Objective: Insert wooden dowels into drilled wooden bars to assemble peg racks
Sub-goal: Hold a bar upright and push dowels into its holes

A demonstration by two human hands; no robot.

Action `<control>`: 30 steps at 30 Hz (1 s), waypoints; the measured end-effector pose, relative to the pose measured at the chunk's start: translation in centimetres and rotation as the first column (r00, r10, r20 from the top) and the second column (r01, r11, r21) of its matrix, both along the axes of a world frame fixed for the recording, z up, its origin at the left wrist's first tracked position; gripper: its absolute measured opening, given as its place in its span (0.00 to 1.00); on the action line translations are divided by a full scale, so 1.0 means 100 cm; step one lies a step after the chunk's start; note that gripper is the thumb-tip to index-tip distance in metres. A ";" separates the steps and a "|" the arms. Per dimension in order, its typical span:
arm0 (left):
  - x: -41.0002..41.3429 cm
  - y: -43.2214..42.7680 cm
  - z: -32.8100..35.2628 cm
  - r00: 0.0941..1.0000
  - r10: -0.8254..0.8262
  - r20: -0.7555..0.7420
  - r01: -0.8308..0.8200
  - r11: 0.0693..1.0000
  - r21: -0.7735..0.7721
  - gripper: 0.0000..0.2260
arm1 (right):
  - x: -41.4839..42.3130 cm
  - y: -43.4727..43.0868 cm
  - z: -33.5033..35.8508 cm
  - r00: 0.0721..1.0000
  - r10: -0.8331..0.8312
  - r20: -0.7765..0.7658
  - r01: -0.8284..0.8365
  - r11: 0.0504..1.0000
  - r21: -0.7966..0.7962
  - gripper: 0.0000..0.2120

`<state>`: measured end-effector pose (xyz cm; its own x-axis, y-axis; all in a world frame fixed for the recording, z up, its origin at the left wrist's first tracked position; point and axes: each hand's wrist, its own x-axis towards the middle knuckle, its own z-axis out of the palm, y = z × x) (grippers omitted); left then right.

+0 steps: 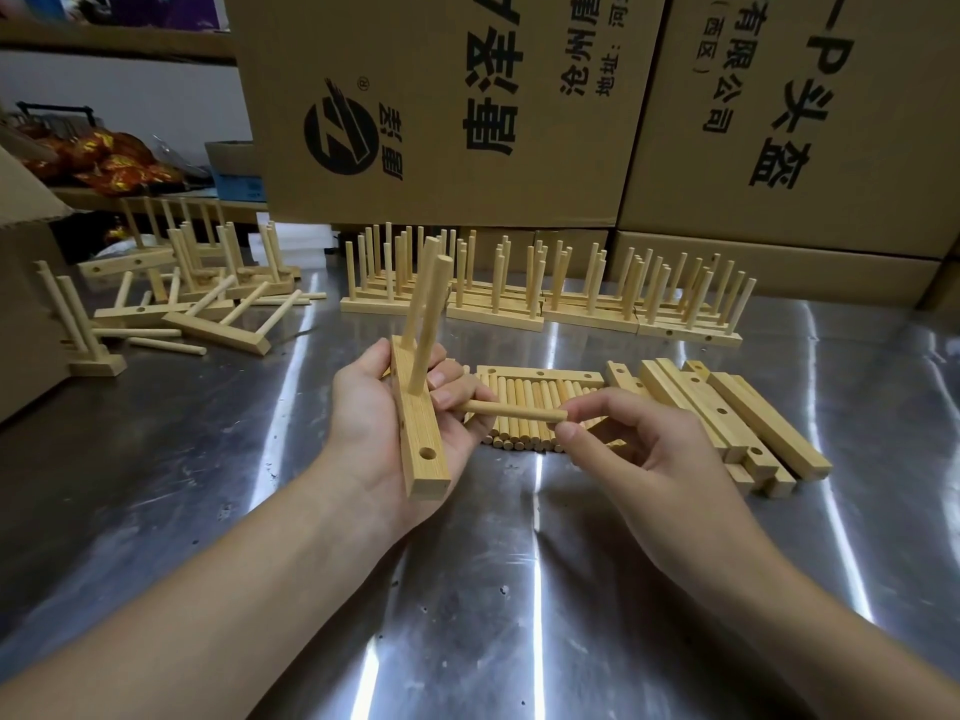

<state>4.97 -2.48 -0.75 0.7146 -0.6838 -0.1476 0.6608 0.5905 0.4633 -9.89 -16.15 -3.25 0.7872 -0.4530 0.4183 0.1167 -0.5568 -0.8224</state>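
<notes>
while the row of finished racks (545, 298) standing at the back of the metal table (519, 563) and the looser jumble of racks (197, 298) to the left show plenty already assembled, the rack in hand looks only partly done. the left hand (374, 407) has its fingers curled round a drilled bar (421, 449), held above the table, near end toward the camera. two seated dowels (428, 324) stand up from its far part, and an open hole (427, 453) waits near the near end. the right hand (639, 449) pinches a loose dowel (511, 410) by one end between thumb and fingertips, lying crosswise and not yet at that hole. a bed of spare dowels (530, 389) and a pile of empty bars (727, 413) beside it suggest many racks remain.
</notes>
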 end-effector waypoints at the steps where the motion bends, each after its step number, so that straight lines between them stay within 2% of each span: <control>1: 0.000 0.000 0.000 1.000 0.004 -0.002 -0.004 1.000 0.000 0.23 | 0.000 0.000 0.000 1.000 0.011 0.002 -0.011 1.000 0.006 0.03; 7: -0.002 -0.001 -0.001 1.000 -0.006 -0.027 0.005 1.000 -0.013 0.23 | 0.002 0.004 -0.001 0.997 0.066 0.034 -0.065 0.997 -0.047 0.03; 14: -0.013 -0.003 -0.006 0.991 -0.136 -0.012 0.137 0.991 0.009 0.23 | 0.002 0.006 -0.001 0.991 0.112 0.070 -0.106 0.991 -0.081 0.10; 22: -0.006 0.004 -0.002 0.988 -0.153 -0.003 0.150 0.977 -0.150 0.21 | 0.003 0.003 -0.001 0.990 0.119 0.072 -0.121 0.992 0.024 0.07; 30: -0.007 0.005 0.001 0.993 -0.112 0.036 0.117 0.979 -0.168 0.18 | 0.001 0.005 -0.001 0.989 0.147 -0.008 -0.147 0.989 0.035 0.04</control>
<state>4.32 -2.01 -0.67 0.6321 -0.7749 -0.0051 0.7177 0.5829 0.3808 -9.74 -15.69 -3.33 0.8507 -0.3460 0.3957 0.1861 -0.5057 -0.8424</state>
